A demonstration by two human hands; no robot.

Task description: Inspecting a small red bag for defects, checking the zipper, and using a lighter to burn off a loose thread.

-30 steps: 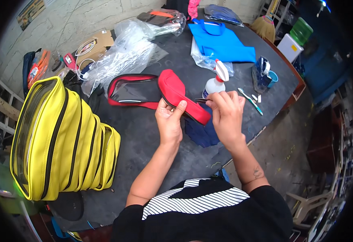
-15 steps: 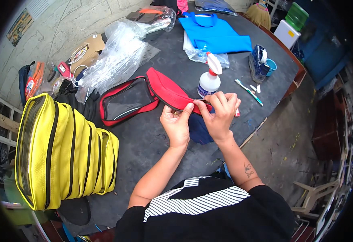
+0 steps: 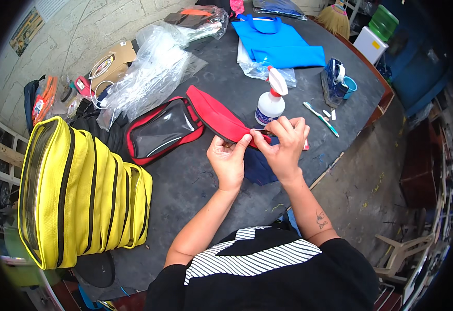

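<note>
A red pouch [image 3: 213, 110] with black edging stretches between my hands. Its other part, a red-framed panel with a clear window [image 3: 163, 129], rests flat on the table to the left. My left hand [image 3: 228, 161] pinches the pouch's near edge between thumb and fingers. Close beside it, my right hand [image 3: 285, 147] pinches the pouch's right end. A thin dark object shows at the right fingers, too small to name. Just behind the right hand stands a white spray bottle [image 3: 270, 106] with a red-and-white trigger head. Dark blue cloth [image 3: 260, 171] lies under the hands.
Yellow bags with black zippers [image 3: 84, 194] stand nested at the left. Crumpled clear plastic [image 3: 151, 72] and a cardboard box [image 3: 113, 65] lie at the back left. A blue bag [image 3: 283, 46] is at the back, and a toothbrush [image 3: 320, 119] lies toward the table's right edge.
Both hands keep their pinch on the red pouch with hardly any movement. The clear-window part has tilted slightly, and its glare has changed.
</note>
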